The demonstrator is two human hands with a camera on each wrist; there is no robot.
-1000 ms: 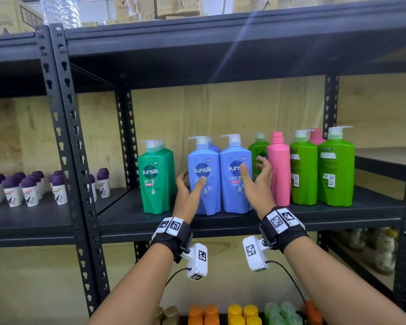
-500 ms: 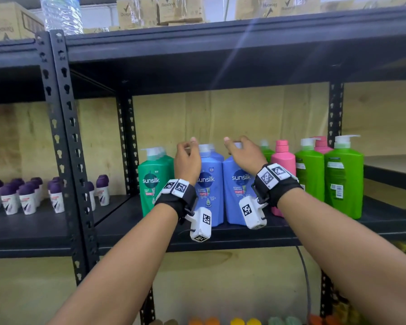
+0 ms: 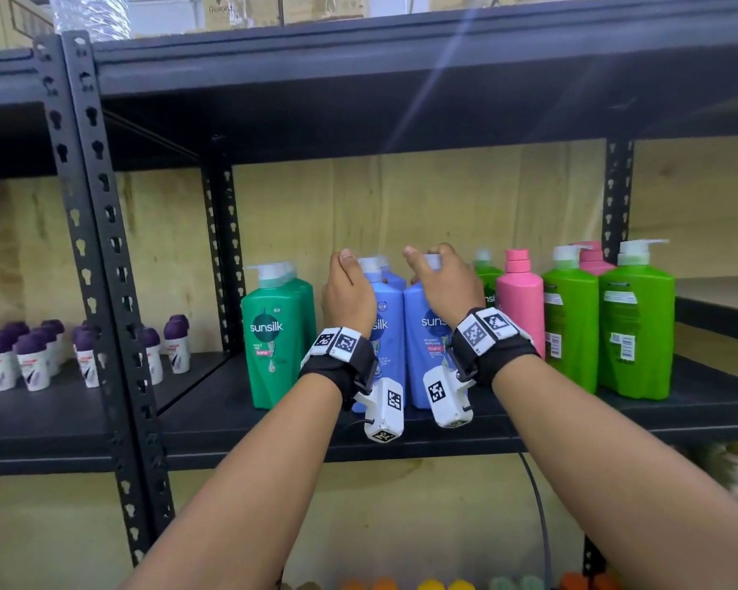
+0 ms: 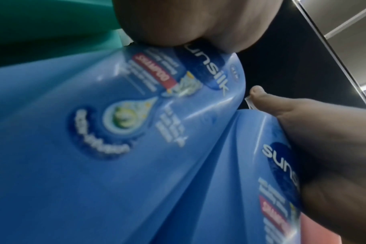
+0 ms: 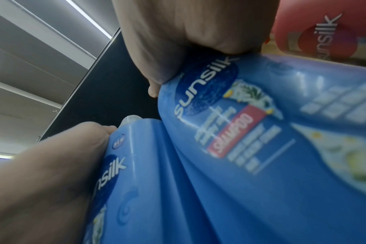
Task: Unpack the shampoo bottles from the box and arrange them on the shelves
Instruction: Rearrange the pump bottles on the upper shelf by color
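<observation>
Standing upright on the black shelf (image 3: 214,415), a teal-green bottle (image 3: 273,342) was at the left end of the row. Next to it, the left hand (image 3: 348,291) curled over the pump top of the left blue bottle (image 3: 386,330). The right hand (image 3: 444,287) gripped the top of the right blue bottle (image 3: 422,347), which touched the first. The pink bottle (image 3: 522,300) and two light green bottles (image 3: 635,325) stood further right.

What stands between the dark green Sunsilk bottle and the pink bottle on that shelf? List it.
In the head view, two blue bottles stand between the dark green bottle and the pink bottle, each gripped at its top by the left hand and right hand; a green one stands behind.
</observation>
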